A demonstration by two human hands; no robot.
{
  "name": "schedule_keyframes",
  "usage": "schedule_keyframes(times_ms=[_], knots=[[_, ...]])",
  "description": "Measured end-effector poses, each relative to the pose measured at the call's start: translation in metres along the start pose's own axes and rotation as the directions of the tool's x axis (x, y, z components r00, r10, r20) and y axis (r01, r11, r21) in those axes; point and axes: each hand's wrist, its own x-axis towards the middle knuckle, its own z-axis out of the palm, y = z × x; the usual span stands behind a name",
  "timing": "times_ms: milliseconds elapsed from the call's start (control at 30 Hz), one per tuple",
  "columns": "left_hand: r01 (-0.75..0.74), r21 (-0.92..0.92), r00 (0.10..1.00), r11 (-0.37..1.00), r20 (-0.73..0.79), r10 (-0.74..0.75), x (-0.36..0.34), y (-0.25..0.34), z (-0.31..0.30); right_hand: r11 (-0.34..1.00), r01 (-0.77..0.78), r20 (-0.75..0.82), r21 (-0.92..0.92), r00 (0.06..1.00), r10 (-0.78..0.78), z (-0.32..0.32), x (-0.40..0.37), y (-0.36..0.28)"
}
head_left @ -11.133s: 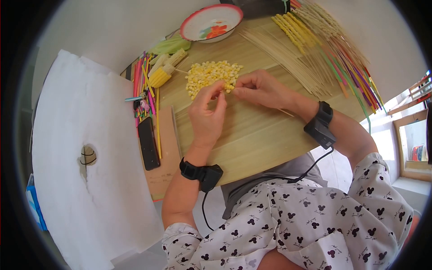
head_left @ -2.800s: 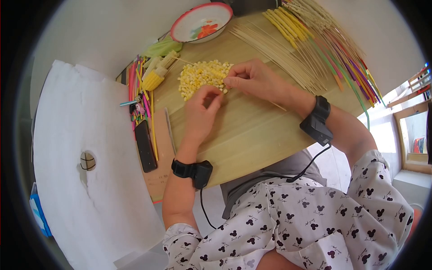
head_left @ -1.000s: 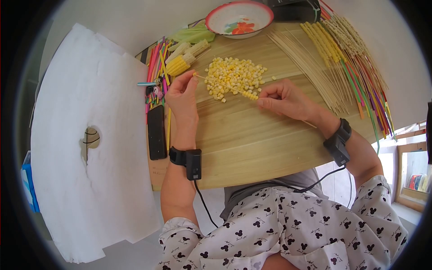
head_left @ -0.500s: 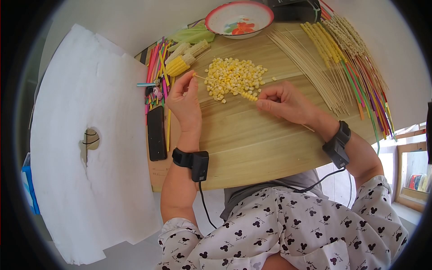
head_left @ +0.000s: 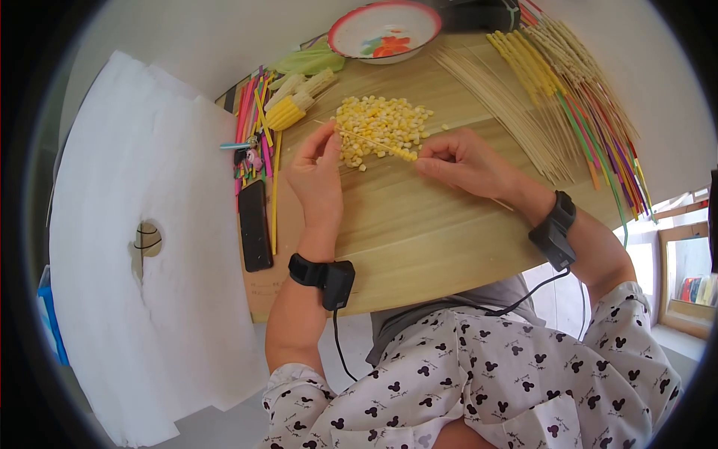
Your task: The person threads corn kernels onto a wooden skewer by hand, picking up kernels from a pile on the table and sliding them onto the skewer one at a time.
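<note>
My left hand [head_left: 317, 178] pinches a thin bamboo skewer [head_left: 364, 138] near its left end, with the tip sticking out past the fingers. Whether a kernel sits between those fingertips is hard to make out. Several yellow corn kernels [head_left: 405, 154] are threaded on the skewer, close against my right hand [head_left: 473, 166]. The right fingers are closed around the stick, and its other end shows below the wrist. Just behind the skewer lies a heap of loose corn kernels [head_left: 389, 120] on the wooden table [head_left: 419, 232].
Partly stripped corn cobs [head_left: 288, 112], colored sticks [head_left: 247, 105] and a black phone [head_left: 255, 226] lie at left. An enamel basin [head_left: 351, 34] stands at the back. Bare skewers [head_left: 501, 108], kernel-covered skewers [head_left: 531, 67] and more colored sticks [head_left: 613, 161] lie at right.
My left fingers have slid rightward along the skewer from its tip, so the bare tip now shows behind them. The right hand keeps its grip. The whole view has shifted slightly.
</note>
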Motion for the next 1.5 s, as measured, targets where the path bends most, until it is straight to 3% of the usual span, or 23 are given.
schedule_keyframes(times_ms=[200,400,633,700,733,800,933,1000,1233,1500], knots=[[0.084,-0.073,0.988,0.994,0.133,-0.074,-0.024,0.007,0.02,0.999,0.025,-0.045,-0.031,0.999,-0.026,-0.002,0.001,0.006],[0.049,-0.026,0.951,0.998,0.307,-0.039,-0.038,0.006,0.026,0.999,0.038,-0.023,-0.022,0.999,-0.038,-0.003,0.002,0.013],[0.043,-0.061,0.947,0.997,0.321,-0.021,-0.035,0.005,0.027,1.0,0.026,-0.041,-0.012,0.999,-0.026,-0.004,0.004,0.012],[-0.09,0.111,0.958,0.99,0.281,0.055,-0.029,0.007,0.026,0.997,0.017,-0.159,0.078,0.987,-0.005,-0.006,0.007,0.013],[-0.087,0.113,0.956,0.99,0.288,0.052,-0.027,0.007,0.025,0.996,0.015,-0.165,0.083,0.986,-0.001,-0.009,0.007,0.012],[-0.26,0.303,0.925,0.917,0.352,0.146,-0.024,0.006,0.023,1.0,-0.001,-0.247,0.031,0.969,0.008,-0.015,0.007,0.009],[-0.405,0.357,0.853,0.842,0.478,0.207,-0.027,0.009,0.034,0.999,-0.011,-0.273,0.052,0.962,0.025,-0.02,0.006,0.009],[-0.612,0.494,0.764,0.617,0.571,0.3,-0.028,0.008,0.039,0.999,0.0,-0.259,0.047,0.966,0.012,-0.019,0.005,0.007],[-0.63,0.533,0.758,0.565,0.58,0.298,-0.027,0.006,0.039,0.996,0.053,-0.243,0.075,0.969,-0.033,-0.016,0.004,0.007],[-0.63,0.471,0.734,0.618,0.619,0.277,-0.028,0.006,0.035,1.0,0.011,-0.19,0.027,0.982,-0.006,-0.013,0.004,0.008]])
